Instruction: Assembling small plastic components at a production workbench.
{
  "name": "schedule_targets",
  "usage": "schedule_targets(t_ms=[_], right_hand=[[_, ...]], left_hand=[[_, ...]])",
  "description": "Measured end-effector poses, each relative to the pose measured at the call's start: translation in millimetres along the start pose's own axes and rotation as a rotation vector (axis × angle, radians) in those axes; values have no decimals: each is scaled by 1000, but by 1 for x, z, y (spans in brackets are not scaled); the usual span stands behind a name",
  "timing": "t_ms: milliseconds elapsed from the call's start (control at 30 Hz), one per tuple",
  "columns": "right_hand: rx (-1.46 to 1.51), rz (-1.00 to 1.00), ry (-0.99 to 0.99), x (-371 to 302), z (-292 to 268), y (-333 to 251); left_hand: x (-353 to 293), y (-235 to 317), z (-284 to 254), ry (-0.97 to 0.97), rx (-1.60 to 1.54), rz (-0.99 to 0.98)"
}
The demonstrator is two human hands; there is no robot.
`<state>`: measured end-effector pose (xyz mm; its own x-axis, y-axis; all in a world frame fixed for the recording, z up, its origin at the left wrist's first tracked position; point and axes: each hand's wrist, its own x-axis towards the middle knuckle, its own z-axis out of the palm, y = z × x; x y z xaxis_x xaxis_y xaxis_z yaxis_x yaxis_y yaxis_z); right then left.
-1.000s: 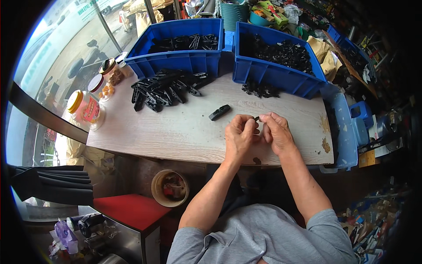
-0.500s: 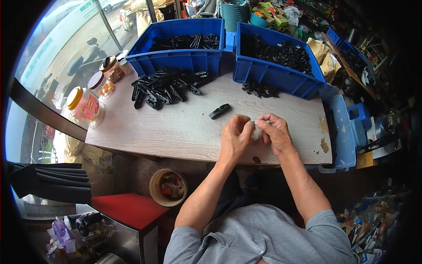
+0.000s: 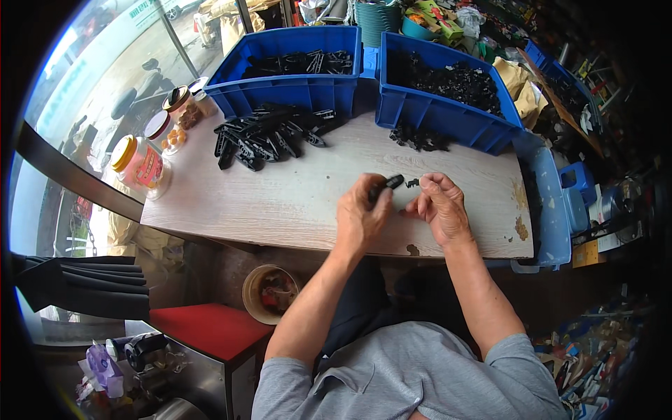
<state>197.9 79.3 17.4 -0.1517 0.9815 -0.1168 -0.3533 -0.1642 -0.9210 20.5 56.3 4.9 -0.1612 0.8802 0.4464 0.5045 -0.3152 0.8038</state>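
At the left end of a pale wood-grain table [image 3: 280,210], beside a window [image 3: 84,91], stand lidded clear jars [image 3: 147,170]. Rightward lie a heap of long black plastic pieces [image 3: 262,138] before a blue crate [image 3: 287,96] of similar ones, then a second blue crate [image 3: 448,112] with a pile of small black parts [image 3: 418,137] at its foot. Brown stains mark the tabletop's right side. The dark lens rim cuts off the window. The left hand [image 3: 360,210] grips one black plastic piece [image 3: 395,182] above the table, its fingers hiding the near end; the right hand [image 3: 446,210] pinches a tiny black part [image 3: 412,183] at its fingertips, too small to make out. The gripped piece's long axis slants; its free end points rightward and away from the person.
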Motion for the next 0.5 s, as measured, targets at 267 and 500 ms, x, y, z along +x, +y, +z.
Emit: schedule_targets(t_ms=[267, 500], right_hand=[[68, -54, -37, -1, 4, 6], [38, -8, -71, -4, 10, -3]], left_hand=[[-15, 11, 23, -164, -872, -408], [-9, 11, 22, -194, -880, -462]])
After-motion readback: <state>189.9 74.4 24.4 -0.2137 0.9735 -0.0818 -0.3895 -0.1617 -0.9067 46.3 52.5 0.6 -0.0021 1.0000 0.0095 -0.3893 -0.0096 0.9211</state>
